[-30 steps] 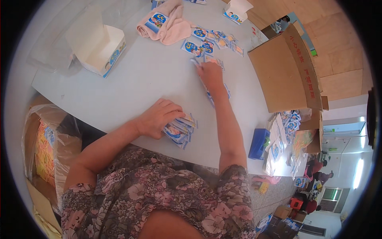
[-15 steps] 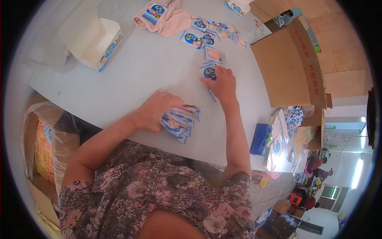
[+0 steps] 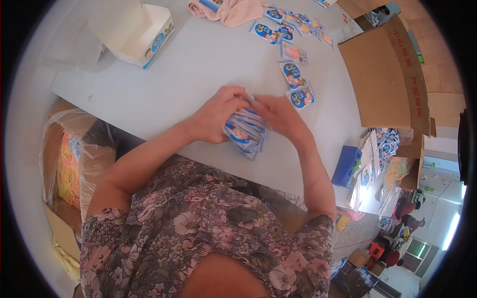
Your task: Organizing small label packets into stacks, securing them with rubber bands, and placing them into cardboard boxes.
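A fanned stack of small blue-and-white packets is gripped in my left hand above the near part of the table. My right hand meets the stack from the other side, its fingers at the upper end and slightly smeared by motion. Between the fingers of both hands shows the pale edge of a packet, mostly hidden. Just beyond my right hand lie two loose packets, one touching the other. Farther off are a packet with an orange-pink content and several more packets.
An open white-and-blue carton stands at the far left, and a pink cloth lies at the back. On the right are a large cardboard box and a blue holder. A plastic-lined box sits beside the table at left.
My right hand has moved back from the loose packets to the stack in my left hand. The two loose packets it covered now show fully. The whole view has shifted a little.
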Demonstrator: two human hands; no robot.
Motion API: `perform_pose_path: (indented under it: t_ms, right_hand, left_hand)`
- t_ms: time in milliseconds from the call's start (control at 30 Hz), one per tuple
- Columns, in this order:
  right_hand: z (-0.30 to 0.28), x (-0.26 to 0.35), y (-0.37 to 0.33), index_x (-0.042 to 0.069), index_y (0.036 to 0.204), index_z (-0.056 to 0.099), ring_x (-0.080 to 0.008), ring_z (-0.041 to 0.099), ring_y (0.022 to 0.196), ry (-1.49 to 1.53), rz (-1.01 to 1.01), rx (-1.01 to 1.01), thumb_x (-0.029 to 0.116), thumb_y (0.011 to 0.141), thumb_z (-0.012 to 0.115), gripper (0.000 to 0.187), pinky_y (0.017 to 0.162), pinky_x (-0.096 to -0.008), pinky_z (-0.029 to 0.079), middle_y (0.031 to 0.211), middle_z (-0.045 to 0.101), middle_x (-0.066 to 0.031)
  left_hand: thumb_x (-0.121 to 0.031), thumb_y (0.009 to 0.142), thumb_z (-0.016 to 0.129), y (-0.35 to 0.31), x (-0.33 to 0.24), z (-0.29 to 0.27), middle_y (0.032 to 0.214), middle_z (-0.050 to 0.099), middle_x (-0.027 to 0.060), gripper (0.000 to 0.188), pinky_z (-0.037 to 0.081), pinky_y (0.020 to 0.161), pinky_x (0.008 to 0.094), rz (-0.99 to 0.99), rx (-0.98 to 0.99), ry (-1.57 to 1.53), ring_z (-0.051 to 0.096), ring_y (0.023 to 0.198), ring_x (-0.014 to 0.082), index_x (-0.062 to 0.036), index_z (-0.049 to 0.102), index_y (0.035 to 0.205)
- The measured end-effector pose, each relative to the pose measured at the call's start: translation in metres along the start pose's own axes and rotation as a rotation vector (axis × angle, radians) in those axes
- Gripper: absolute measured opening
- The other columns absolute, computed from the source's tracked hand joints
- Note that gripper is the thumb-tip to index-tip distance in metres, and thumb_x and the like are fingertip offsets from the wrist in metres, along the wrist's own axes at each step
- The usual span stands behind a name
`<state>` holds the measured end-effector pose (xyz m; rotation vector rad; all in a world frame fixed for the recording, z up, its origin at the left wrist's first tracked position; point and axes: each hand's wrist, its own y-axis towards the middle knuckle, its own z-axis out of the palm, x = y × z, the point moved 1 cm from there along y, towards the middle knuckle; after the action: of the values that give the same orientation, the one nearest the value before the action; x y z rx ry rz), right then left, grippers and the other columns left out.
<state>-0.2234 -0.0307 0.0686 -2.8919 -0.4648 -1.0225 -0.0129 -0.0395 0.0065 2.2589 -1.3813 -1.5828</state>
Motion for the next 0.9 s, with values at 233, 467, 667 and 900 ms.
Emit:
perform_pose_path:
  t_ms: [233,467,667,900]
  right_hand:
    - [0.014,0.068,0.001,-0.010,0.104,0.055,-0.0313,0.066,0.074,-0.356,0.005,0.460,0.052,0.064,0.078,0.077,0.067,-0.0395,0.052,0.080,0.065,-0.0207]
    - [0.045,0.048,-0.018,-0.006,0.114,0.051,-0.0301,0.064,0.088,-0.531,0.040,0.205,0.019,0.055,0.078,0.070,0.073,-0.0403,0.053,0.091,0.061,-0.0172]
    - [0.013,0.045,-0.047,-0.001,0.131,0.042,-0.0252,0.065,0.101,0.256,0.292,-0.080,0.010,0.057,0.076,0.082,0.086,-0.0352,0.052,0.109,0.064,-0.0148]
    - [0.051,0.006,-0.064,0.003,0.147,0.016,-0.0226,0.051,0.122,0.949,0.088,-0.052,-0.001,0.060,0.083,0.110,0.103,-0.0349,0.044,0.134,0.048,-0.0128]
  left_hand:
    - [-0.013,0.053,0.088,0.003,0.007,0.003,0.137,0.032,0.0220,0.095,0.041,0.099,0.0427,0.085,0.030,-0.035,0.039,0.124,0.0367,-0.0093,0.032,0.130]
    - [-0.014,0.055,0.089,-0.002,0.005,0.000,0.144,0.028,0.0171,0.113,0.036,0.105,0.0427,-0.106,0.057,-0.194,0.034,0.132,0.0323,-0.0099,0.019,0.144]
    - [-0.018,0.063,0.087,-0.005,-0.003,-0.003,0.151,0.020,0.0158,0.125,0.024,0.112,0.0413,-0.299,-0.077,-0.667,0.026,0.139,0.0295,-0.0103,0.000,0.152]
    - [-0.020,0.069,0.086,0.001,-0.011,0.023,0.147,0.023,0.0146,0.119,0.021,0.114,0.0390,-0.436,0.074,-0.906,0.021,0.140,0.0261,-0.0090,0.000,0.150]
